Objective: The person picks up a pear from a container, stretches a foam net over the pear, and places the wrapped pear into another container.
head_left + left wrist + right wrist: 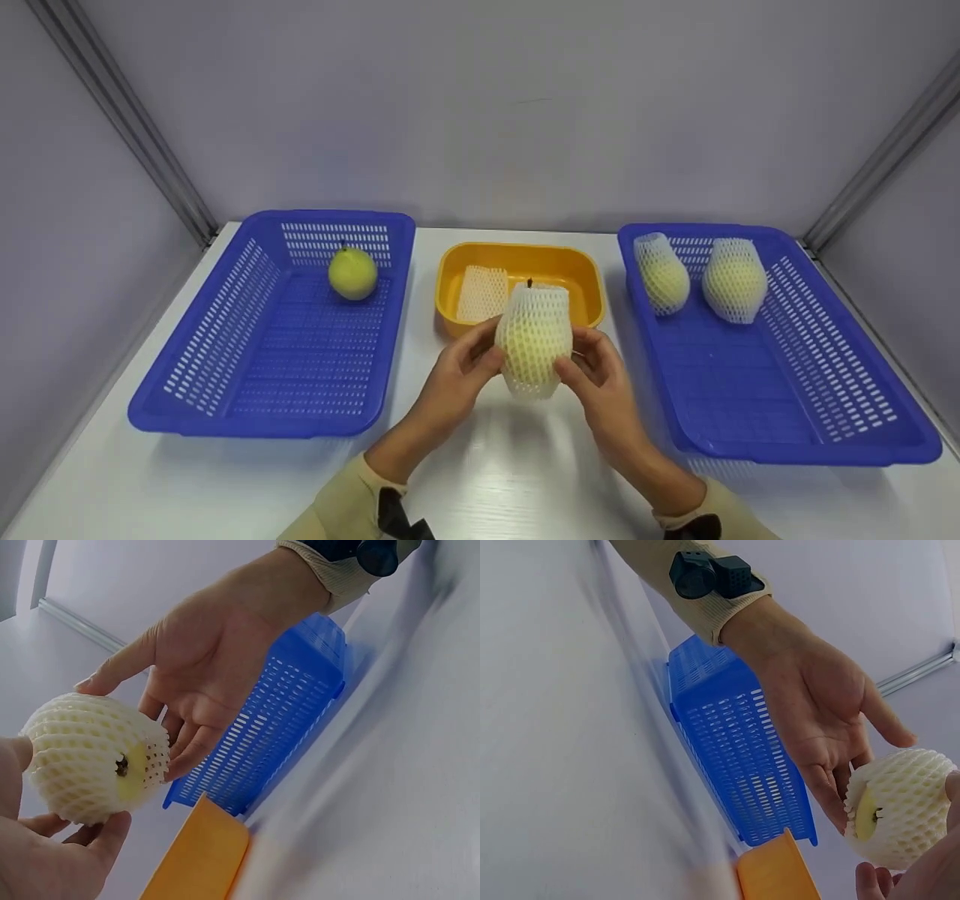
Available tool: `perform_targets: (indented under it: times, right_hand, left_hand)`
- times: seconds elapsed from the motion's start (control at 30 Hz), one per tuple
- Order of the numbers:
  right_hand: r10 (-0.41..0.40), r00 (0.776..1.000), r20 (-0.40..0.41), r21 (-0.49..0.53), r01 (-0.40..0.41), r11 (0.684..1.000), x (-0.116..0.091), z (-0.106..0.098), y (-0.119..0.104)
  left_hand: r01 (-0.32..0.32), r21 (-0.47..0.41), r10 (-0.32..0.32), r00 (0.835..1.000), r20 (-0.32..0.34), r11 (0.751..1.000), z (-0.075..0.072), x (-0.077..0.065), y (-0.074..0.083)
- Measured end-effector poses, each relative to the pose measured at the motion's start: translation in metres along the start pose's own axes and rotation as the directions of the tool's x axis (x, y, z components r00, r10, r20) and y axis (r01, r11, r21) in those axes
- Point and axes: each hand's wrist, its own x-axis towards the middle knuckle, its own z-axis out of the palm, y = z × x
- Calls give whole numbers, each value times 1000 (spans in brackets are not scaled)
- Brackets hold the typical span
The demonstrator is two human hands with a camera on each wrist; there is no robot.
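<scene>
A pear [536, 341] in a white foam net sleeve is held up over the table, in front of the orange tub [592, 300]. My left hand [459, 369] grips its left side and my right hand [604, 375] its right, with both thumbs on the near face. The stem pokes out near the sleeve's upper edge, and the net extends past the fruit at the bottom. In the left wrist view, yellow skin shows around the stem of the netted pear [97, 757], through the sleeve's open end. An unused foam net [482, 292] lies flat in the tub.
At left, a blue basket [262, 426] contains one bare yellow-green pear [352, 274]. Another blue basket [750, 405] at right contains two netted pears, one by its left wall [662, 276] and one beside it [735, 281]. Grey panels [487, 112] enclose the white table [517, 480].
</scene>
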Motion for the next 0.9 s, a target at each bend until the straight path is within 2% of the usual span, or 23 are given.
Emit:
perform_targets:
  times: [0.17,0.4,0.77,0.9]
  right_hand:
    - [8,998,63,-12,-7,1000,0,-1,0]
    - [22,992,127,-27,-19,999,-2,0,-2]
    - [59,987,152,-66,-49,997,-4,-3,-8]
    - [48,982,182,-88,-32,996,-5,-6,-15]
  left_hand:
    - [-4,29,5,1000,-25,1000,-1,1,-3]
    - [43,46,-44,999,30,998,0,0,-2]
    - [22,66,-27,996,80,998,-2,-2,-1]
    - [4,80,-13,994,110,997,-1,-3,3]
